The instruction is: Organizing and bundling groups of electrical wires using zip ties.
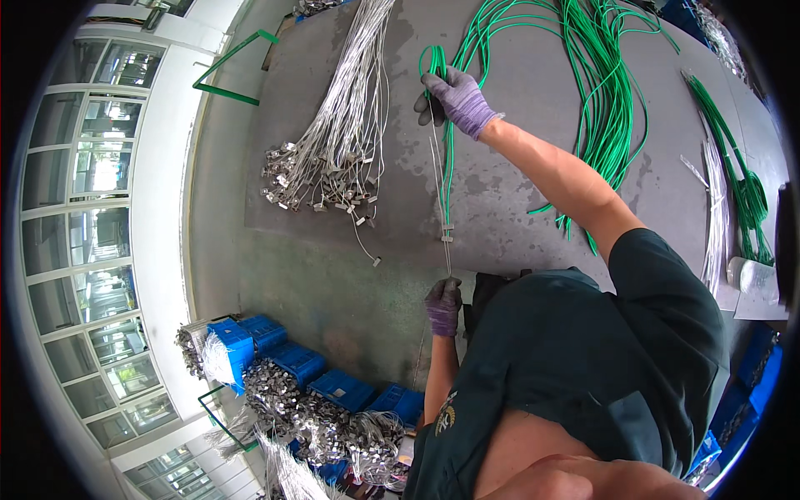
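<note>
My right hand (454, 96), in a grey and purple glove, is closed around a looped green cable (448, 158) over the grey table. Thin white wires (437, 167) run down beside the cable from that hand. Small metal connectors (447, 237) sit on these strands near the table's front edge. Below the edge my left hand (444, 306), gloved alike, is closed on the lower ends of the white wires, which stretch between both hands. Left of them lies a big bundle of white wires (342, 100) with metal connectors (321, 179) at its near end.
Loose green cables (596, 100) spread over the table (500, 208) to the right. A coiled green cable bundle (752, 200) and white wires (715, 217) lie farther right. Blue crates (296, 361) and piles of metal-ended wires (321, 417) stand on the floor at lower left.
</note>
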`<action>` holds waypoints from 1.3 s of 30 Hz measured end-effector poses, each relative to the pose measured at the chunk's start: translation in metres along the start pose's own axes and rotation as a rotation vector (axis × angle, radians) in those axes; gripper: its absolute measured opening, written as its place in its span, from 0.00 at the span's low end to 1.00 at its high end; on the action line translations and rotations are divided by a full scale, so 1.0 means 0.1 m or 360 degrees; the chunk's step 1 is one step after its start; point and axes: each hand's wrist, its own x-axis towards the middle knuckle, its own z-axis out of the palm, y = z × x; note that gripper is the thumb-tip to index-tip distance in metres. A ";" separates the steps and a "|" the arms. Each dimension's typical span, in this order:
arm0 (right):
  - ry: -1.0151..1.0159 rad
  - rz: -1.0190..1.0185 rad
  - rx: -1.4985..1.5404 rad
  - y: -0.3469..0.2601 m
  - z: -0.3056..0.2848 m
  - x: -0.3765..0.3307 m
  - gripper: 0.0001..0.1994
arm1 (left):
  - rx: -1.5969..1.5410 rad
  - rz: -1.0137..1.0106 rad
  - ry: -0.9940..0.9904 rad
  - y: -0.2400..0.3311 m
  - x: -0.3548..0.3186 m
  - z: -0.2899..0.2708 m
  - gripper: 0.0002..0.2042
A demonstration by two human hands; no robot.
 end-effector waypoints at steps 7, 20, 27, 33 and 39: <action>-0.0142 0.0181 -0.0171 0.06 -0.09 0.07 0.13 | 0.0033 0.0053 0.0019 -0.01 -0.03 0.02 0.16; -0.0250 0.0408 -0.0110 0.34 -0.02 -0.09 0.13 | -0.0068 -0.0020 0.0015 0.01 0.03 0.07 0.15; -0.0252 0.0392 -0.0132 0.37 -0.03 -0.08 0.12 | -0.0086 -0.0062 0.0024 0.01 0.01 0.07 0.14; -0.0365 0.0543 -0.0194 0.58 0.04 -0.32 0.11 | -0.0093 -0.0039 0.0012 0.01 0.06 0.07 0.13; -0.0825 0.0598 -0.0687 1.66 0.14 -1.16 0.14 | -0.0049 -0.0108 0.0151 0.09 0.29 0.07 0.13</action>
